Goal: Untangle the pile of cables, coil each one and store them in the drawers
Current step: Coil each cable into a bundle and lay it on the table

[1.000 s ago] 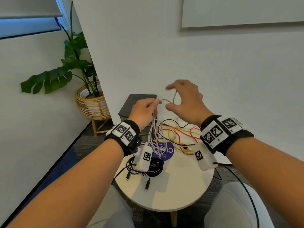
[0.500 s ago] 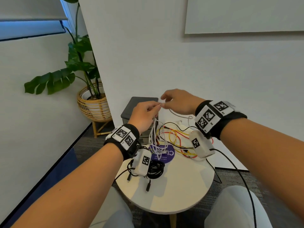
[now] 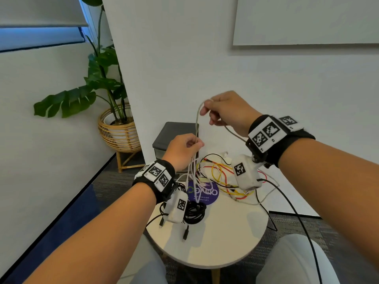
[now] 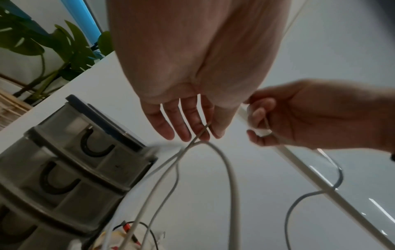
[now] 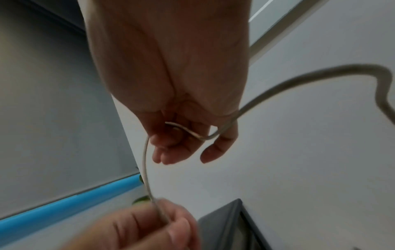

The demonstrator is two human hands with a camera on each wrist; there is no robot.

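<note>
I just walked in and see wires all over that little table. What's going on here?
A person is sorting a tangle of cables. The left hand grips a bunch of white cable loops above the round table, while the right hand pinches the same cable higher up. Red, yellow and black wires lie loose on the table, beside a coiled black cable. The grey drawer unit stands behind; its drawers look closed.

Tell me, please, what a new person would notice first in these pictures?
First, the white cable stretched upright between the two hands: the right hand pinches it high, the left hand grips it lower, above the round table. Next, the red and yellow wires tangled on the table, and the grey drawers behind.
</note>
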